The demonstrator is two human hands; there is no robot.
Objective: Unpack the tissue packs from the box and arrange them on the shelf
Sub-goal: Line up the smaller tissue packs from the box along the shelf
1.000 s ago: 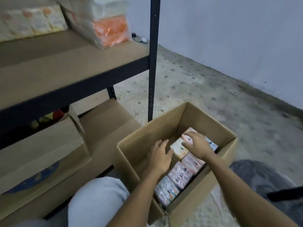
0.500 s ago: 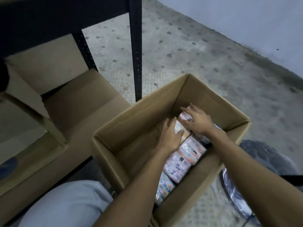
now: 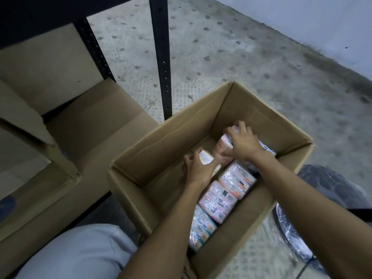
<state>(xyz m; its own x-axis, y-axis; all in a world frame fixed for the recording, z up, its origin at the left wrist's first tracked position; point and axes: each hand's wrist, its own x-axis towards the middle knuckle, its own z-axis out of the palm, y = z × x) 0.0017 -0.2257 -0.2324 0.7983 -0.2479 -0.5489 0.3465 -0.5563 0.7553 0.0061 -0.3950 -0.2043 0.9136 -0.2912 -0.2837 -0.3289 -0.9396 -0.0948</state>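
An open cardboard box [image 3: 161, 137] sits on the floor in front of me. Plastic-wrapped tissue packs [image 3: 219, 200] lie in a row along its right side. My left hand [image 3: 198, 170] grips a pale pack [image 3: 206, 159] near the box's middle. My right hand [image 3: 242, 142] closes over a pink pack [image 3: 223, 148] at the far end of the row, tilting it up. The black shelf post [image 3: 161, 57] stands just behind the box; the shelf boards are out of view.
Flattened and open cardboard boxes [image 3: 60, 127] lie under the shelf at the left. My knee in light trousers [image 3: 76, 252] is at the bottom left. A dark plastic bag [image 3: 326, 190] lies right of the box. Speckled concrete floor [image 3: 251, 63] stretches to a wall.
The view dropped from the shelf down onto the box. Both hands reached deeper and closed on packs; the far pink pack has tilted up.
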